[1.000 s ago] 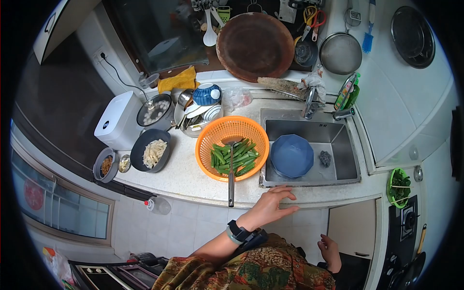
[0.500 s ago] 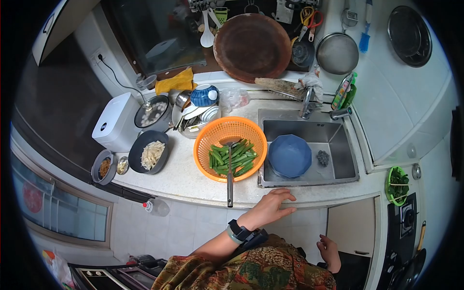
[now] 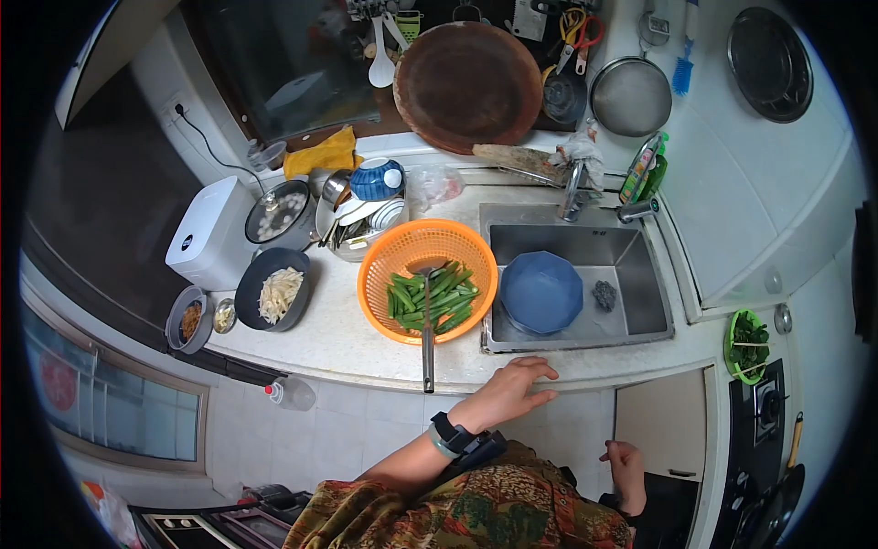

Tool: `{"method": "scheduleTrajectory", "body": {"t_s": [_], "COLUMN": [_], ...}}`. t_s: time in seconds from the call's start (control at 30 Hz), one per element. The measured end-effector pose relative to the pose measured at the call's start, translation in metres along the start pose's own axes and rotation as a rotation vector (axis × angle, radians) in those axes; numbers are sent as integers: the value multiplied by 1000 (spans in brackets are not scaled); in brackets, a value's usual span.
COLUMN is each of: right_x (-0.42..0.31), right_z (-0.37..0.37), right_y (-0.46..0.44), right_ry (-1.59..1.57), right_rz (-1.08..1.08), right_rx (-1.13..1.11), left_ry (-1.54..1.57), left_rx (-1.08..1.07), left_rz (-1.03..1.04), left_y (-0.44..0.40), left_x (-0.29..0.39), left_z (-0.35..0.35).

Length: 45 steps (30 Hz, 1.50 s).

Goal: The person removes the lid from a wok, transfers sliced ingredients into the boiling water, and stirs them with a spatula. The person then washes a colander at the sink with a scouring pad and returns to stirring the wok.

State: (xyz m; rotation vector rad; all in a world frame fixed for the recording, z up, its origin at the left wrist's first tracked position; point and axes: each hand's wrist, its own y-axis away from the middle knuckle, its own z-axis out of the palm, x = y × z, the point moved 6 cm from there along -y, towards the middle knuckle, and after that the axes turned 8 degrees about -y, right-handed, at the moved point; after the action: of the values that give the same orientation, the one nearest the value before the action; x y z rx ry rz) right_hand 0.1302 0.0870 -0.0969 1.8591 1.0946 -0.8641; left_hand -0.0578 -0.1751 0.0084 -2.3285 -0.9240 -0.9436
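Observation:
My left hand (image 3: 508,392) hovers by the counter's front edge, below the sink, thumb and fingers apart and holding nothing. Lower right, my right hand (image 3: 626,471) hangs by my body with its fingers loosely bent and nothing visible in it. Nearest to the left hand are the sink (image 3: 631,340) and an orange colander (image 3: 375,261). Green okra pods (image 3: 448,295) lie in the colander. A long-handled metal cooking utensil (image 3: 428,352) rests across them, its handle over the rim. A blue faceted basin (image 3: 541,293) sits in the sink.
A grey scrubber (image 3: 604,296) lies in the sink. To the left stand a dark bowl of pale strips (image 3: 245,297), a dish rack (image 3: 370,242) and a white appliance (image 3: 206,233). A green basket of leaves (image 3: 748,343) stands near the stove (image 3: 770,403) at right.
The view has shifted slightly, so the counter things appear a little further left. Both hands hold nearly the same pose; nothing has been picked up or put down.

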Motion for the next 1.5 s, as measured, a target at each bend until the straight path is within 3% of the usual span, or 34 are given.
{"method": "scheduleTrajectory", "body": {"t_s": [0.17,0.23,0.43,0.57,0.6,0.67,0.77,0.9,0.97,1.2,1.5], "right_x": [-57,-78,-167,-210,-212,-229,-253,-273,-272,-266,-266], "right_z": [-22,-34,-70,-84,-90,-94,-88,-96,-99,-106,-115], "right_y": [3,3,49,108,121,150,160,178,180,181,176], "right_ry": [78,30,-243,-398,-395,-427,-455,-354,-427,-378,-429], "right_rz": [-271,-281,-621,-844,-826,-1022,-1097,-1131,-1191,-1156,-1286], "right_rx": [179,167,91,-56,3,-67,71,83,226,225,161], "left_ry": [-5,22,1,107,182,317,256,177,151,96,207], "left_rx": [-7,-19,-99,-212,-247,-257,-314,-368,-383,-402,-389], "left_rz": [35,-39,-195,-152,-146,-141,-120,-62,-45,-32,-207], "left_y": [-3,-9,-18,-19,-19,-21,-37,-47,-51,-49,-43], "left_x": [-5,2,6,4,7,14,25,47,53,62,28], "left_z": [6,1,11,37,46,63,70,79,82,81,78]}}
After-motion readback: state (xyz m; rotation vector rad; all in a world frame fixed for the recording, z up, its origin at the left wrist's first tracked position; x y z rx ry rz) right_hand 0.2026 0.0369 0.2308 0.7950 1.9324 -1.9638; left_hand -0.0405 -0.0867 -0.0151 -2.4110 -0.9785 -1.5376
